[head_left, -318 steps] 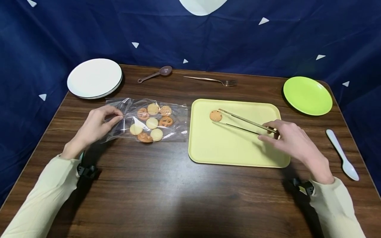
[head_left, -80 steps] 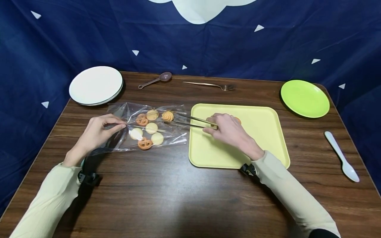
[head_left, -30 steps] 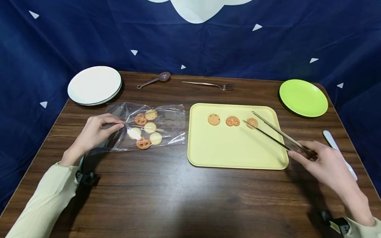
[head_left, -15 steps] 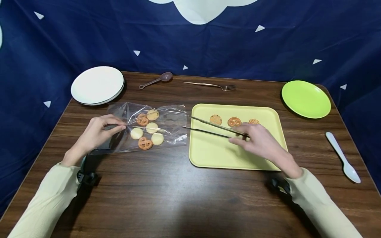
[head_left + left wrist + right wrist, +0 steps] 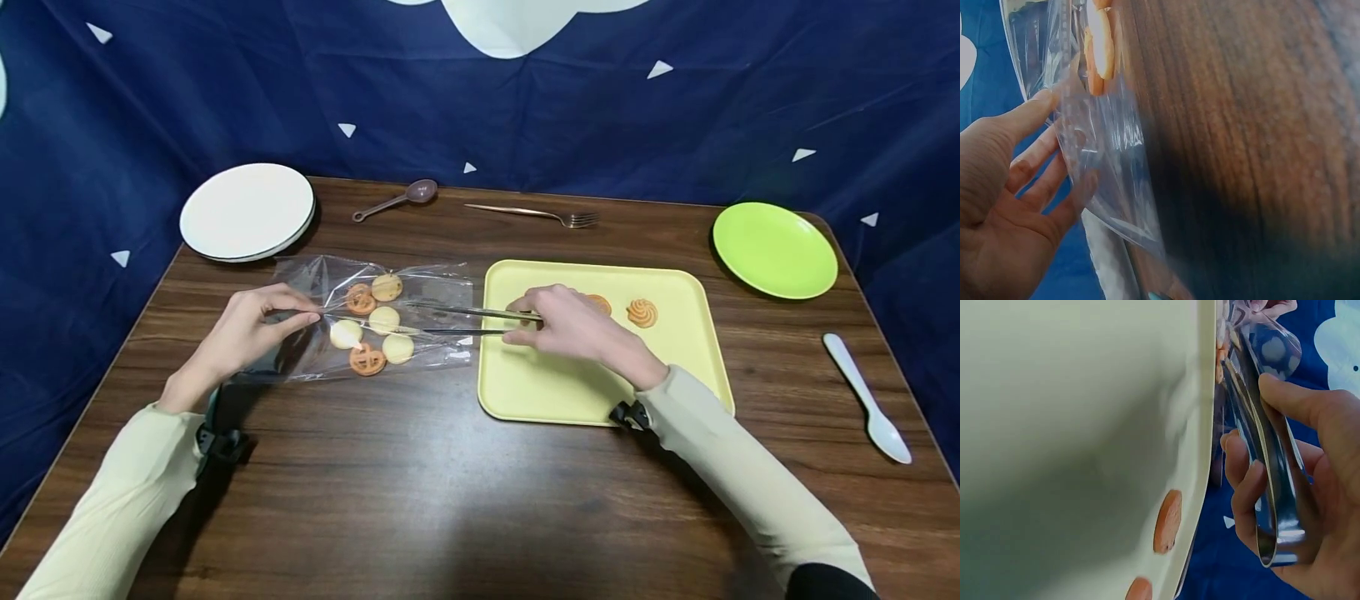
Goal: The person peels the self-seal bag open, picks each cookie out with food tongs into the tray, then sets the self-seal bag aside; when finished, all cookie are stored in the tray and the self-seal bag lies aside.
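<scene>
My left hand (image 5: 251, 337) pinches the clear plastic bag (image 5: 442, 292) at its left part and lifts the film a little. Inside the bag lie several cookies, among them a pretzel-shaped cookie (image 5: 367, 360) and a plain round cookie (image 5: 347, 334). Metal tongs (image 5: 480, 312) are gripped in my right hand (image 5: 573, 329), which is over the yellow tray (image 5: 540, 400). The tong tips reach into the bag's right end, close to the round cookies; whether they touch one is hard to tell. On the tray rest a swirl cookie (image 5: 642, 313) and a pretzel cookie (image 5: 600, 303), partly covered by the hand.
White plates (image 5: 247, 212) are stacked at the back left. A brown measuring spoon (image 5: 420, 192) and a fork (image 5: 577, 220) lie along the back edge. A green plate (image 5: 776, 250) and a white spoon (image 5: 885, 433) sit at the right.
The swirl cookie has gone from the bag to the tray, beside the other cookies. The tongs let it go there, then my right hand moved left, bringing their tips back into the bag.
</scene>
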`<state>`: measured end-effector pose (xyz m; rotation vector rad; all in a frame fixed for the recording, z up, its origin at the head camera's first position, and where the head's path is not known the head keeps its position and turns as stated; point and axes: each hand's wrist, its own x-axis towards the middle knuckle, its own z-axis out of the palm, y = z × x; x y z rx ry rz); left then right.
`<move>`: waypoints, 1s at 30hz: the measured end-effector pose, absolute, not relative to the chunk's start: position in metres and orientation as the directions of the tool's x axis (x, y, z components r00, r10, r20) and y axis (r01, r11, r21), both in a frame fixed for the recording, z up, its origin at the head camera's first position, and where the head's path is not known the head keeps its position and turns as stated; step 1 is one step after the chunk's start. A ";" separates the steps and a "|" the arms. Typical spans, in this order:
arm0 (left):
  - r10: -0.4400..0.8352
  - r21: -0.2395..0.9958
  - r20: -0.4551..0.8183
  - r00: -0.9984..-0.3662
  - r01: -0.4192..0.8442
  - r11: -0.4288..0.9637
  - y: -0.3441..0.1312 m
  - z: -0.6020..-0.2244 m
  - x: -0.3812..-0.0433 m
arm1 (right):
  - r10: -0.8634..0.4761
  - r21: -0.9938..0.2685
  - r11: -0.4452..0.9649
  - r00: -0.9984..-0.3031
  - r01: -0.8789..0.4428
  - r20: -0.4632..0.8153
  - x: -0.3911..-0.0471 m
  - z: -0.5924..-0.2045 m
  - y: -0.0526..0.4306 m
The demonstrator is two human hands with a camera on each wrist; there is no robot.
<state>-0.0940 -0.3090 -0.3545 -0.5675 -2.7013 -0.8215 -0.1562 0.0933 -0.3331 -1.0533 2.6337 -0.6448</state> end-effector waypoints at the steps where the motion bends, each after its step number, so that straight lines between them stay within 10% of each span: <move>1: 0.290 0.476 0.353 -0.890 0.437 0.763 -0.309 -0.354 -0.094 | -0.707 -0.488 0.636 -0.705 -0.598 -0.058 -0.158 -0.333 0.090; 30: 0.281 0.491 0.327 -0.902 0.416 0.766 -0.315 -0.354 -0.099 | -0.673 -0.455 0.657 -0.739 -0.601 0.006 -0.140 -0.334 0.084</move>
